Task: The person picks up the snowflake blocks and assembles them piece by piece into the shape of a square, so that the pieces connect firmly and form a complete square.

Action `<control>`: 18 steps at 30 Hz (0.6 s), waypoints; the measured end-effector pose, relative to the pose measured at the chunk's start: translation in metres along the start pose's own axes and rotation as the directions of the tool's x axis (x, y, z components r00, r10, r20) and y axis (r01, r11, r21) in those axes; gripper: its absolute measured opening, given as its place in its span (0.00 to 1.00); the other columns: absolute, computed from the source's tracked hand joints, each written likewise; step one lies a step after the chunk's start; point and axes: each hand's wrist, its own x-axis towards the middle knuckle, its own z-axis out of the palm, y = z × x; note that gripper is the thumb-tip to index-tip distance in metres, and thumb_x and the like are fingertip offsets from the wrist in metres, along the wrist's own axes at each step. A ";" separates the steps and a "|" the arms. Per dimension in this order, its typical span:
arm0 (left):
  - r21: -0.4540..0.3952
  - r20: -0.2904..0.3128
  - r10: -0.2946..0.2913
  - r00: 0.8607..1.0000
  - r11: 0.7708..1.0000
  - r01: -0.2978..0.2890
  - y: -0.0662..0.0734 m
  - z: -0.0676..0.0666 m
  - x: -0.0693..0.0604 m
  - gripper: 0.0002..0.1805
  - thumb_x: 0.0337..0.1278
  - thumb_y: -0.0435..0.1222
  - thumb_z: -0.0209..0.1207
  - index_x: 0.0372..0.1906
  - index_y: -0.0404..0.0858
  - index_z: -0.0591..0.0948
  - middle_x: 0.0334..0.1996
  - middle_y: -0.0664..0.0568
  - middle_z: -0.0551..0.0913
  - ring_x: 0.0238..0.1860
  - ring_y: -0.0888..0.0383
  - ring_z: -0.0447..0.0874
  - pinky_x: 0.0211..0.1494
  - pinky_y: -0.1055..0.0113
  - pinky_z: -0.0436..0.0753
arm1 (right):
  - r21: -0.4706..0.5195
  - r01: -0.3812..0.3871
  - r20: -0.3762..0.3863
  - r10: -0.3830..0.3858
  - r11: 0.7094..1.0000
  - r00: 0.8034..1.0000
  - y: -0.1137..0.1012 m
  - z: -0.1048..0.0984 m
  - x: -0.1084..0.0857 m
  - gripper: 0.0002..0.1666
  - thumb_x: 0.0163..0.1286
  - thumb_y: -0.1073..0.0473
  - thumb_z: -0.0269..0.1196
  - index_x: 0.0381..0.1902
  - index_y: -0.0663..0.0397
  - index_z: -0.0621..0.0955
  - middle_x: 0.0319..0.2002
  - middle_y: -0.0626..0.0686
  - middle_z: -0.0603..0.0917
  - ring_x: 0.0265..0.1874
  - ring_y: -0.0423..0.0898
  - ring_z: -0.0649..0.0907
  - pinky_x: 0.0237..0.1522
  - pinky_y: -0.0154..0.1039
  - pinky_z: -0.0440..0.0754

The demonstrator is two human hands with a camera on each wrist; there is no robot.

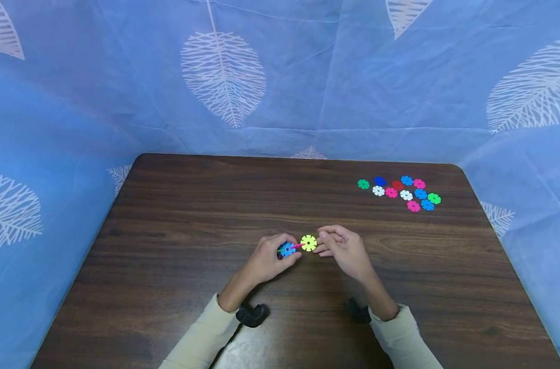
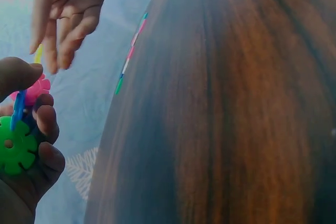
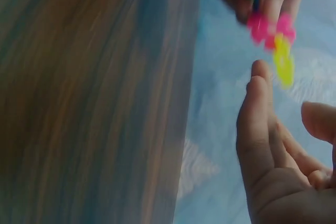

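Observation:
In the head view my left hand (image 1: 267,259) holds a short chain of slotted plastic flower-shaped discs, pinched between thumb and fingers. The chain has a green disc (image 2: 22,151), a blue disc (image 1: 285,252), a pink disc (image 2: 38,91) and a yellow disc (image 1: 308,247), joined at their slots. The yellow one sticks out at the right end, facing up. My right hand (image 1: 351,252) is just right of it, fingers loosely extended and thumb apart. In the right wrist view a gap shows between its fingertips and the yellow disc, with nothing held.
Several loose discs lie flat at the table's back right, among them a green disc (image 1: 363,184), a white disc (image 1: 378,191) and a red disc (image 1: 397,185). The dark wooden table (image 1: 206,205) ends at a blue leaf-patterned cloth (image 1: 298,77) behind and beside it.

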 end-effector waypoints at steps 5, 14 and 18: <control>-0.009 -0.020 0.011 1.000 1.000 -0.011 -0.002 0.001 -0.001 0.09 0.50 0.34 0.67 0.35 0.37 0.80 0.29 0.51 0.83 0.26 0.65 0.72 0.26 0.77 0.73 | -0.216 -0.040 -0.047 0.031 0.976 0.998 0.012 -0.028 0.003 0.20 0.71 0.52 0.57 0.49 0.64 0.78 0.38 0.61 0.86 0.34 0.46 0.87 0.36 0.32 0.85; 0.004 -0.064 -0.068 0.996 0.998 0.069 -0.005 -0.007 -0.002 0.06 0.47 0.32 0.64 0.32 0.37 0.79 0.20 0.53 0.79 0.19 0.69 0.63 0.20 0.80 0.64 | -0.542 -0.088 -0.055 0.068 0.836 0.996 0.041 -0.090 0.019 0.20 0.70 0.52 0.58 0.46 0.65 0.78 0.34 0.58 0.86 0.32 0.48 0.85 0.27 0.33 0.78; 0.015 -0.037 -0.096 0.995 0.995 0.097 -0.007 -0.006 -0.003 0.06 0.48 0.33 0.63 0.33 0.38 0.79 0.20 0.55 0.78 0.19 0.69 0.63 0.19 0.80 0.63 | -0.630 -0.137 -0.098 0.097 0.765 0.990 0.050 -0.124 0.028 0.23 0.70 0.50 0.57 0.44 0.69 0.77 0.36 0.63 0.84 0.35 0.54 0.83 0.33 0.44 0.81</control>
